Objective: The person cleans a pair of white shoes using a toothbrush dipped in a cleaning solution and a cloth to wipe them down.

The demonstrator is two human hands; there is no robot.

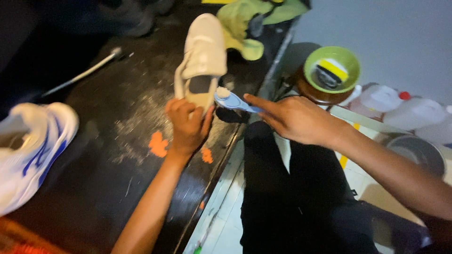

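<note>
Left hand [187, 123] closed around the near end of a cream strap shoe [202, 59], fingers curled over the edge by the heel opening, thumb on the right side; grip narrow and firmly holding. Right hand [296, 118] wrapped on the handle of a small blue brush [233, 99], forefinger stretched along it, foamy bristle head touching the shoe's near right edge. Shoe lying lengthwise on the dark wet counter [108, 155], toe pointing far, heel near.

Likely light, soft in the upper and stiffer at the sole; probably slick where soapy, so best taken at the heel rim or across the sole rather than by the strap. Brush rigid and light, handle possibly slippery when wet.

Further out: white and blue sneaker [33, 150] at the left edge; thin metal rod [84, 73] far left; yellow-green cloth [252, 23] beyond the toe. Right of the counter, a green bowl [332, 68] holding a yellow sponge, white plastic jugs [405, 110] behind it, tiled floor below.
</note>
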